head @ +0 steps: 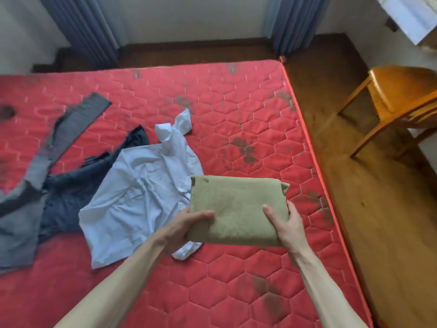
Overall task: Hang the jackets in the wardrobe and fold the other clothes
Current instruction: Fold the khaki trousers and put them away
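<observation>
Both hands, left [189, 223] and right [287, 227], grip, thumbs up.

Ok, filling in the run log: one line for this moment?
left hand + right hand: holding folded olive garment | above mattress | white shirt unfolded

No readable text, label, brand, number or sign anywhere in view.
</observation>
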Demonstrator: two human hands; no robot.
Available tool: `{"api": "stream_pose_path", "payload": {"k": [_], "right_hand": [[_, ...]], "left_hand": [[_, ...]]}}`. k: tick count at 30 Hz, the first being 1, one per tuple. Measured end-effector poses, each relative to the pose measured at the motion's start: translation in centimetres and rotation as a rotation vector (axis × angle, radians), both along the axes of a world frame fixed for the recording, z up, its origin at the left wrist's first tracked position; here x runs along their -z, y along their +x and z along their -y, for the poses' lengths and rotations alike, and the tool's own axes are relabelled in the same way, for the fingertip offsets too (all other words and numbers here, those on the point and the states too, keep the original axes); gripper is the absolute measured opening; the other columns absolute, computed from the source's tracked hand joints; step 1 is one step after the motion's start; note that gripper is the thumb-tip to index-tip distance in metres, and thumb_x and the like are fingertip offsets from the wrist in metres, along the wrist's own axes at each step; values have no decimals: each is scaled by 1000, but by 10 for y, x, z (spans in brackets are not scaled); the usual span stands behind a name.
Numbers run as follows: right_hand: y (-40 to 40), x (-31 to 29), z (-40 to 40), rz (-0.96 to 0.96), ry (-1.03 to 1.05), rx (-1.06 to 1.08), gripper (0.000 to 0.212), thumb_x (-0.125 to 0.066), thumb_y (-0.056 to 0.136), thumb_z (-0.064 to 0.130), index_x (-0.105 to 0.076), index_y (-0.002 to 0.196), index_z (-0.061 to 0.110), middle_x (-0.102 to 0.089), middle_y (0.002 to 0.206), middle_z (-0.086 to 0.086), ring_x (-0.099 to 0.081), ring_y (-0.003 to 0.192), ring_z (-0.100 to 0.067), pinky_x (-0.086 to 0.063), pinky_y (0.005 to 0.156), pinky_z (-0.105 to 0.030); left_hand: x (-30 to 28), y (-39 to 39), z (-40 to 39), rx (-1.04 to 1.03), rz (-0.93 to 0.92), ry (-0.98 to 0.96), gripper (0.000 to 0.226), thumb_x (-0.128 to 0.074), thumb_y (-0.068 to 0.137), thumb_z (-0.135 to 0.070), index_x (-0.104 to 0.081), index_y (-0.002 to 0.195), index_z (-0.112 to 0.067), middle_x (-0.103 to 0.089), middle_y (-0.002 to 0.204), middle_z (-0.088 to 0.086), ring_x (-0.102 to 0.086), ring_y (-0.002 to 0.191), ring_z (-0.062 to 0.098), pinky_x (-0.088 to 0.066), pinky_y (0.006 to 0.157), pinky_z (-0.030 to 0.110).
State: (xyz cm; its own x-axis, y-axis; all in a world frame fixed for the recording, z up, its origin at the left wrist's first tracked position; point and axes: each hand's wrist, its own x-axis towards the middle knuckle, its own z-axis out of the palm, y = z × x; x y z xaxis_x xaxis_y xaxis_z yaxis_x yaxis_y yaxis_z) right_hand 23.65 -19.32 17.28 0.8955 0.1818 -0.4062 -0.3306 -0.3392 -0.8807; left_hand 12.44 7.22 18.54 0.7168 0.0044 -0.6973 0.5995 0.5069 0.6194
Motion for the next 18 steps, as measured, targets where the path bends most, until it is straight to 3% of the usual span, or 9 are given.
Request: {"api": "stream_pose_path", "payload": {"k": [3, 6, 8, 10, 13, 15, 18], "right_hand": [[-26, -59, -8, 24, 35, -6, 55, -89, 77, 48, -63, 121, 30, -74, 115, 7, -71, 95, 3, -55, 74, -12], [-47, -111, -14, 40, 41, -23, 77, -85, 70, 58, -57, 135, 26, -70, 123, 9, -69, 102, 4, -55, 81, -16], [-58, -142, -16, 56, 41, -35, 85, -88, 75, 51, -45, 146, 32, -63, 127, 20, -63, 106, 15, -51, 84, -10], [-65, -167, -16, 55, 60, -63, 77, -88, 82, 42, -42, 144, 40, -60, 124, 28, -63, 102, 20, -50, 78, -4], [-77, -197, -18, -12, 100, -106, 57, -85, 76, 50, -63, 127, 37, -76, 115, 11, -73, 99, 1, -57, 74, -15], [-82, -215, -21, -58, 143, -158, 57, -82, 74, 53, -68, 126, 33, -78, 114, 10, -75, 101, -7, -58, 78, -23], [-89, -236, -26, -80, 178, -257, 56, -80, 77, 50, -70, 127, 28, -79, 114, 8, -75, 104, -11, -56, 84, -28]], "left_hand": [[-55, -27, -1, -76, 18, -81, 47, -83, 84, -24, -73, 128, -9, -73, 129, 14, -74, 112, 28, -63, 81, 35], [-97, -55, 6, -162, 49, -46, 56, -83, 84, -23, -65, 136, -9, -72, 131, 15, -73, 112, 31, -63, 78, 37], [-124, -72, 11, -210, 86, -21, 56, -83, 84, -23, -64, 136, -10, -71, 130, 17, -73, 112, 33, -63, 78, 38], [-148, -87, 17, -245, 122, -1, 55, -82, 82, -24, -65, 133, -11, -72, 128, 17, -74, 109, 33, -63, 75, 37], [-177, -110, 23, -332, 186, 30, 46, -85, 80, -23, -71, 123, -14, -74, 121, 19, -76, 98, 33, -62, 63, 37], [-194, -123, 25, -384, 218, 78, 51, -88, 78, -25, -70, 124, -15, -74, 121, 19, -76, 100, 36, -63, 64, 44], [-213, -149, 32, -430, 238, 152, 62, -89, 77, -32, -66, 132, -16, -73, 125, 17, -72, 111, 43, -57, 84, 69]]}}
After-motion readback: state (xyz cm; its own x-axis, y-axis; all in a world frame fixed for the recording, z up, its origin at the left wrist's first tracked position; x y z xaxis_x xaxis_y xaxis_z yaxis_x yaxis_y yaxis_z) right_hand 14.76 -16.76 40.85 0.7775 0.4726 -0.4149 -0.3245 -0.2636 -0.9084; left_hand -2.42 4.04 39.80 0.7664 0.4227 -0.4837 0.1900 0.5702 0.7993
